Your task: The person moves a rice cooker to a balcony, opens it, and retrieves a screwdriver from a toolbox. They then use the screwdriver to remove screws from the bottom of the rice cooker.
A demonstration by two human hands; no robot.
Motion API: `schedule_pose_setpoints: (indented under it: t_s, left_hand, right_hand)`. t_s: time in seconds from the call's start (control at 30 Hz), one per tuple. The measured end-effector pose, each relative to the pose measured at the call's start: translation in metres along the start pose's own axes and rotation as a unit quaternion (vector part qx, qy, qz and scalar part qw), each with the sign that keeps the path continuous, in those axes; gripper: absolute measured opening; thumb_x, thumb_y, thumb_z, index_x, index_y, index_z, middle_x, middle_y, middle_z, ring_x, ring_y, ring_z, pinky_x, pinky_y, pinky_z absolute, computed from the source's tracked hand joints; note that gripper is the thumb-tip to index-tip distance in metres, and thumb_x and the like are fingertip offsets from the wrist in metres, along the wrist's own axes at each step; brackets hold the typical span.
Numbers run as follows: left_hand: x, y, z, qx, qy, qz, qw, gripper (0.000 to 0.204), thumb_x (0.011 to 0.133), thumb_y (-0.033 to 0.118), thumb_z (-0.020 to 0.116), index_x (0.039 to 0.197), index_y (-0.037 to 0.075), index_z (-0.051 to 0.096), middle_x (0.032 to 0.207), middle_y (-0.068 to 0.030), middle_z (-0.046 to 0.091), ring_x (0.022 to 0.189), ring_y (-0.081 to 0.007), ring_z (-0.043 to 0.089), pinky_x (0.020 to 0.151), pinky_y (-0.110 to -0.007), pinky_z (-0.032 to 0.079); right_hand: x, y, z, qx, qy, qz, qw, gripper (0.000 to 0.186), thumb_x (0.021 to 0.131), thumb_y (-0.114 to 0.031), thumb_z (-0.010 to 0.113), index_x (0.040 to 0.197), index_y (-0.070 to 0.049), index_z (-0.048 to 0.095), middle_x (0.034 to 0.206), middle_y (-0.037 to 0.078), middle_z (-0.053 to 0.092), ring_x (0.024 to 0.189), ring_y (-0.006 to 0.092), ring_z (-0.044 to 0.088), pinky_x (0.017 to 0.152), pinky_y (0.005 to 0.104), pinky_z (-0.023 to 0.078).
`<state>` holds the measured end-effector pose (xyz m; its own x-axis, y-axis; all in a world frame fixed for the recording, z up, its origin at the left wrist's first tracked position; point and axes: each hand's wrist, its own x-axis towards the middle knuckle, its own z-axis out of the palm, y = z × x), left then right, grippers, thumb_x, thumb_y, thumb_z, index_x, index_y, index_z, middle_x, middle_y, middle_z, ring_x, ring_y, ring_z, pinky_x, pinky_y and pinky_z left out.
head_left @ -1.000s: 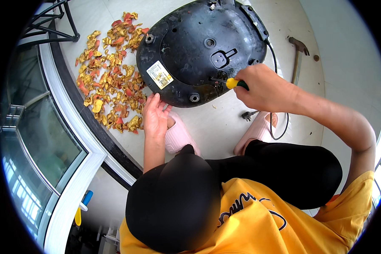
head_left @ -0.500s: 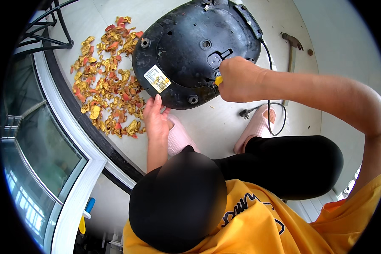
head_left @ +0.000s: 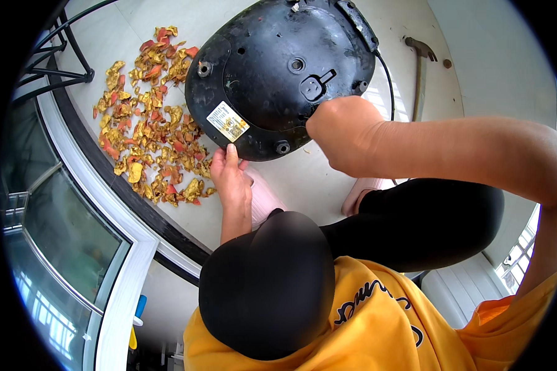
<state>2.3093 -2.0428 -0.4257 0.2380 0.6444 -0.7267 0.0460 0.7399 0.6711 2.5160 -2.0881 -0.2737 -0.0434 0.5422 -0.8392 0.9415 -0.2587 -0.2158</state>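
Note:
A black oval plastic appliance shell [head_left: 266, 80] lies underside up, with screw posts, a recessed socket shape and a white-and-yellow label [head_left: 227, 121] showing. My left hand [head_left: 230, 176] grips its near left rim, thumb on top and fingers tucked below the edge. At the near right part of the shell, my right hand [head_left: 346, 133] is closed in a fist, its knuckles over the surface by the rim. Whatever the fist holds is hidden now; a yellow handle-like end poked out of it half a second ago.
Dried yellow and red peel pieces [head_left: 148, 123] are spread over the pale floor to the left. A claw hammer [head_left: 421, 74] lies at the right, beside the shell's black cord [head_left: 387, 80]. A black metal rack [head_left: 74, 74] and a glass-paned door [head_left: 74, 222] border the left side.
My right fist has turned and come slightly nearer, covering the yellow end that showed before. My left hand keeps its place on the rim. The whole view has shifted a little.

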Motion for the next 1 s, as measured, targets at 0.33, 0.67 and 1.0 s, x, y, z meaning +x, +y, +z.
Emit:
schedule_pose_setpoints:
  t_s: [0.33, 0.67, 1.0]
  left_hand:
    - [0.006, -0.001, -0.006, 0.01, -0.007, -0.006, 1.0, 0.027, 0.089, 0.02, 0.054, 0.107, 0.001, 0.052, 0.097, -0.0049, 0.058, 0.085, -0.014, 0.054, 0.074, -0.033, 0.044]
    - [0.004, 0.003, -0.025, 0.004, -0.098, 0.0, 0.995, 0.053, 0.087, 0.028, 0.058, 0.129, 0.004, 0.036, 0.117, -0.0128, 0.048, 0.102, -0.0234, 0.048, 0.088, -0.04, 0.04]
    - [-0.022, 0.108, -0.084, 0.059, -0.067, 0.111, 0.99, 0.046, 0.086, 0.032, 0.055, 0.124, 0.01, 0.041, 0.113, -0.0095, 0.049, 0.095, -0.0205, 0.051, 0.081, -0.034, 0.042]
  right_hand:
    - [0.003, -0.008, 0.029, -0.364, 0.089, -0.188, 0.908, 0.029, 0.072, -0.007, 0.057, 0.098, 0.006, 0.061, 0.067, 0.011, 0.058, 0.056, 0.0229, 0.054, 0.041, 0.0325, 0.041]
    - [-0.105, 0.037, 0.021, -0.2, 0.3, -0.092, 0.928, 0.034, 0.078, -0.014, 0.057, 0.106, 0.006, 0.054, 0.068, 0.008, 0.054, 0.06, 0.0222, 0.059, 0.048, 0.0316, 0.046]
    - [-0.246, 0.152, 0.054, 0.338, 0.603, 0.087, 0.717, 0.029, 0.077, -0.011, 0.056, 0.101, 0.004, 0.056, 0.067, 0.013, 0.054, 0.055, 0.0189, 0.051, 0.057, 0.0296, 0.044]
